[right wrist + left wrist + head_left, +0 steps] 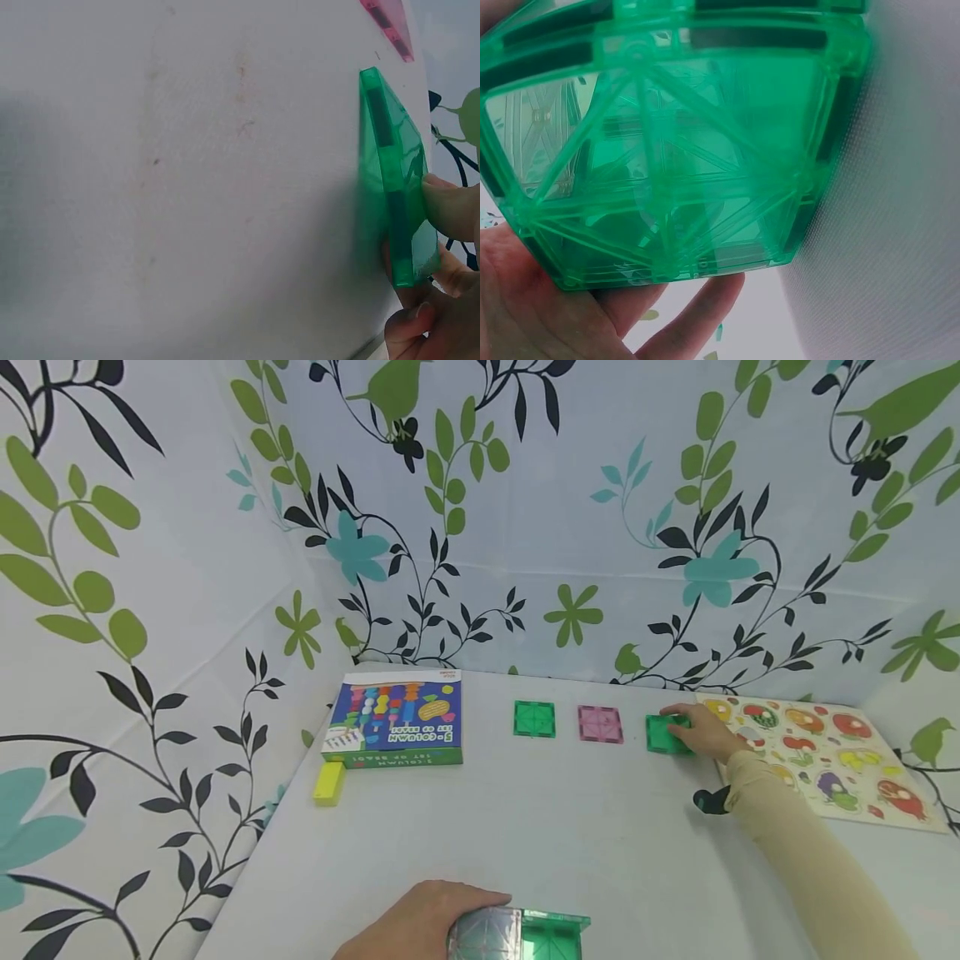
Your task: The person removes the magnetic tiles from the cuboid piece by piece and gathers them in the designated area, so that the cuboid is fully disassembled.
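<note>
My left hand (427, 920) grips a box-like build of magnetic tiles (552, 937) at the near edge of the head view. Its side with a clear tile (485, 935) is next to my thumb, and a green side lies to the right. The left wrist view shows the build's green face (660, 180) up close, with fingers (705, 315) behind and under it. Far right, my right hand (705, 732) pinches a green magnetic tile (660, 735). In the right wrist view that tile (397, 187) stands tilted at the table surface, thumb on one face.
Left of the right hand lie a pink tile (600, 724) and another green tile (534, 718). A bead-set box (397, 714) stands at the back left, a yellow block (328, 783) in front of it. A fruit picture board (840, 760) lies beside the right forearm.
</note>
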`<state>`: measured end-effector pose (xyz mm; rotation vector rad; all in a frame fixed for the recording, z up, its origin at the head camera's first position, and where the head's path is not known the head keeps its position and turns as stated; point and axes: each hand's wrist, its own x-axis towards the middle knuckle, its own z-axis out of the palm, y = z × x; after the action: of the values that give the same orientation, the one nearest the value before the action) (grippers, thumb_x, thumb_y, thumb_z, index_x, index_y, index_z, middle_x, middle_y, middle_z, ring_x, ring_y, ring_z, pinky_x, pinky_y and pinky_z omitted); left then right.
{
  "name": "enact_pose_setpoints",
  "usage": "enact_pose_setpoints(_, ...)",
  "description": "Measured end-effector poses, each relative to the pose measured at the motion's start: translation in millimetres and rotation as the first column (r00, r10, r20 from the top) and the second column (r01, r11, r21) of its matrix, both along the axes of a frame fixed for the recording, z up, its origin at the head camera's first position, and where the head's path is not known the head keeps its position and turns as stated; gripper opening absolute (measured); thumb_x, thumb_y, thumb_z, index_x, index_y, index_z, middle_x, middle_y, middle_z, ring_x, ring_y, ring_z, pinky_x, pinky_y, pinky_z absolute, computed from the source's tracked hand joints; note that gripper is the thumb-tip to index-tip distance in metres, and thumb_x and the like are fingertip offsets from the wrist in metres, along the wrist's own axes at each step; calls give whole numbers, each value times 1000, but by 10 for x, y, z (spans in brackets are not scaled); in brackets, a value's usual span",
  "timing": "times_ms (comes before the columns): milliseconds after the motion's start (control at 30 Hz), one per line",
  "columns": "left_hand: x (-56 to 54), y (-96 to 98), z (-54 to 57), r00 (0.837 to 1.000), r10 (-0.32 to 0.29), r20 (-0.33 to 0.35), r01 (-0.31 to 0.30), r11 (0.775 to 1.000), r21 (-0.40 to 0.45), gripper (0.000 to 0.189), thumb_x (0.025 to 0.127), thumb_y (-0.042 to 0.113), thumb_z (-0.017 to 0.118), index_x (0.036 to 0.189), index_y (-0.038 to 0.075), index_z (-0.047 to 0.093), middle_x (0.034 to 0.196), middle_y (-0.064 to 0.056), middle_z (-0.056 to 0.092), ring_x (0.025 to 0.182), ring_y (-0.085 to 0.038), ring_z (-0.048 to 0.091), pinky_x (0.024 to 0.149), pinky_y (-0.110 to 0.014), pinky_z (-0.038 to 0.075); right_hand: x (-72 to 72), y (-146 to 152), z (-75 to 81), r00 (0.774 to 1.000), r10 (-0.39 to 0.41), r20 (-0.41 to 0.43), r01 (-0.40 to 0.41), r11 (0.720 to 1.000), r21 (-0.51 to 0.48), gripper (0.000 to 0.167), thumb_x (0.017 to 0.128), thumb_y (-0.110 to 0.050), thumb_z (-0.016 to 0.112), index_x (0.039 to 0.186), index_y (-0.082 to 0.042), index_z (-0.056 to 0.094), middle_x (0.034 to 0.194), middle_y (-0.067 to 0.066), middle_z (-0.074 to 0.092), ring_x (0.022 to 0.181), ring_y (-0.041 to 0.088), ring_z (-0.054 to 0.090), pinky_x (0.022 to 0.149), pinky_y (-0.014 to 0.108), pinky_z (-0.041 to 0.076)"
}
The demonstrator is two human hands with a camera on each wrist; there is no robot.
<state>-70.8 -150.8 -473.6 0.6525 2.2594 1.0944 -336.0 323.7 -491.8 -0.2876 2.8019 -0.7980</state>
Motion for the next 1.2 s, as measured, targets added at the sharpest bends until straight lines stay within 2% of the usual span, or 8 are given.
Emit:
enact_pose_setpoints(133,4,6,0,1000,0,0,0,1000,7,76,75,54,87,143,39,56,133,22,64,120,1,60,98,-37,59,-39,38,-89,994,49,-95,-42,996,80,38,102,-9,54,138,4,58,136,39,50,124,52,48,106,69,39)
enact_pose_setpoints(267,1,5,-7,1000,-7,-9,8,1000,13,75,76,55,86,143,39,56,133,22,64,120,1,60,98,-35,59,-18,12,-112,990,51,-131,-31,988,151,40,104,-14,52,141,-2,57,132,35,50,120,50,52,101,68,44)
enact_pose_setpoints(433,-5,-2,-16,999,-20,-33,20,1000,8,76,76,56,85,144,38,56,134,21,64,120,1,61,98,-33,59,49,-73,-63,991,28,-132,5,970,243,44,107,-22,49,149,-9,51,135,31,46,113,48,59,90,62,52)
enact_pose_setpoints(533,-8,-8,-14,999,-27,-43,27,1000,9,76,77,56,85,144,38,55,134,21,64,120,1,61,97,-32,59,90,-124,-28,993,29,-113,2,963,270,51,109,-32,46,153,-9,46,139,33,44,115,51,58,91,63,52)
enact_pose_setpoints(667,-16,-13,-7,998,-36,-59,37,999,14,76,77,56,84,145,37,55,134,21,65,119,2,61,97,-31,59,127,-165,-9,996,37,-79,-13,959,285,79,100,-60,52,157,-6,38,144,35,38,122,53,52,96,67,48)
enact_pose_setpoints(767,-17,-13,-7,997,-37,-62,37,999,11,76,77,56,84,144,37,55,134,21,64,119,2,61,97,-31,59,152,-177,1,997,46,-66,-24,953,301,96,91,-71,59,158,-6,36,146,35,37,123,52,50,97,67,49)
enact_pose_setpoints(1033,-10,-15,-20,998,-33,-61,33,999,5,76,76,57,84,144,38,55,134,21,64,120,1,62,96,-33,59,160,-161,-33,996,62,-68,-30,922,386,95,92,-74,53,159,-8,34,147,31,38,127,54,44,96,70,49)
enact_pose_setpoints(1200,-19,-17,-23,996,-42,-77,44,999,14,76,77,58,83,144,36,56,134,20,65,120,0,62,96,-32,59,157,-163,-55,997,56,-57,-29,916,400,95,93,-74,52,160,-9,32,147,30,37,127,53,43,96,70,49)
